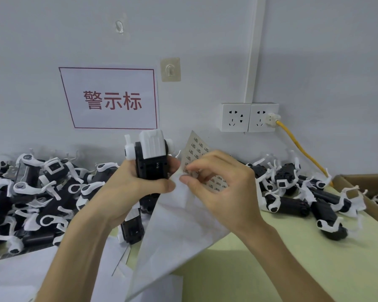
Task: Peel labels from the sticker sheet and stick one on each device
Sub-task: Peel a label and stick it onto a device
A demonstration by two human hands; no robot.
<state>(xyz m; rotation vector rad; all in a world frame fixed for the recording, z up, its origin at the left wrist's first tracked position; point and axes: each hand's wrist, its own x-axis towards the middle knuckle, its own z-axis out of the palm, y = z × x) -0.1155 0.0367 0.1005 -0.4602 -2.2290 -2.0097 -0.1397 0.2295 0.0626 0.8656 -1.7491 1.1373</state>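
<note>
Head view: a device [152, 158] is gripped upright in the left hand [127, 182], fingers and thumb curled round its black body, and the sheet [198, 149] is held up just beside it on the right. The sheet is pinched near its lower left corner between thumb and forefinger of the right hand [223, 182]. Whether a label is already lifted cannot be told, as that spot is small and partly hidden. A label could be torn or creased if it is pulled too sharply, or folded onto itself and spoiled before the device is reached. Because the left hand's grip is shared with steadying the sheet, the device could be slipped or the label laid askew. Loose white paper [179, 225] draped under the hands could be caught by the adhesive. At the right edge a cardboard box [356, 182] is seen, with a few devices inside; how full it is cannot be judged. Other devices are heaped loose on the table [292, 258], in a left pile [31, 192] and a right pile [292, 192], so labelled and unlabelled ones could be mixed.
</note>
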